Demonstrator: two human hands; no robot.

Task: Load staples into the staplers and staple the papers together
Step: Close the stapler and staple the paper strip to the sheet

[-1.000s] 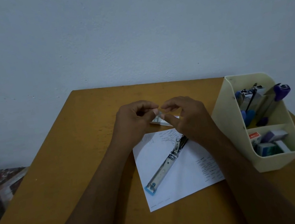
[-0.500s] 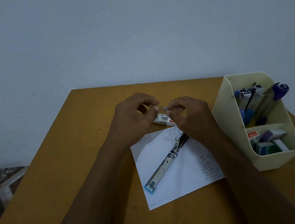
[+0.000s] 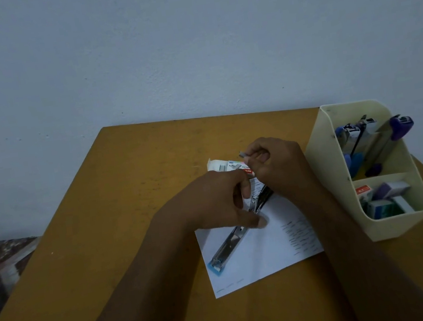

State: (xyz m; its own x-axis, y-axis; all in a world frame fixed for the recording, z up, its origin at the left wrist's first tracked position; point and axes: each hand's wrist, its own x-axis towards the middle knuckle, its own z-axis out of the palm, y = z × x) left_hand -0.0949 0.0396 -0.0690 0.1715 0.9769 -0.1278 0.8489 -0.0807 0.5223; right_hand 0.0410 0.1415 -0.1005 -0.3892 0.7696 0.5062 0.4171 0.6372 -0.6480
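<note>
Setting: ochre desk (image 3: pixel 132 225) pushed against a plain pale wall (image 3: pixel 188 41), seen from above and behind the hands.
Paper: white sheet (image 3: pixel 272 255) flat on the desk, right of centre, with printed lines near its right edge.
Stapler: open stapler (image 3: pixel 230 244) lying on the paper with its metal channel facing up.
Stapler axis: diagonal. The blue-tipped end points near-left towards the person. The hinge end points far-right and runs under both hands.
Staple box: small box (image 3: pixel 226 166) open on the desk just beyond the paper's far edge, to the left of the right hand.
Right hand: right hand (image 3: pixel 281 169) with fingers curled in, pinching a short staple strip (image 3: pixel 244 153) at the fingertips, raised above the hinge end.
Left hand: left hand (image 3: pixel 216 205) over the middle of the stapler with fingers loosely curled. The thumb (image 3: pixel 262 222) reaches down beside the channel. Whether it grips the stapler cannot be told.
Key relation: the channel lies below and near-left of the strip. As a judgement, the strip must be turned to that diagonal and lowered in. The left hand is nearer and placed to steady the body.
Organiser: cream organiser (image 3: pixel 393 227) at the right, apart from the paper. It holds a purple stapler (image 3: pixel 401 126) at the back and small boxes (image 3: pixel 384 198) in front.
</note>
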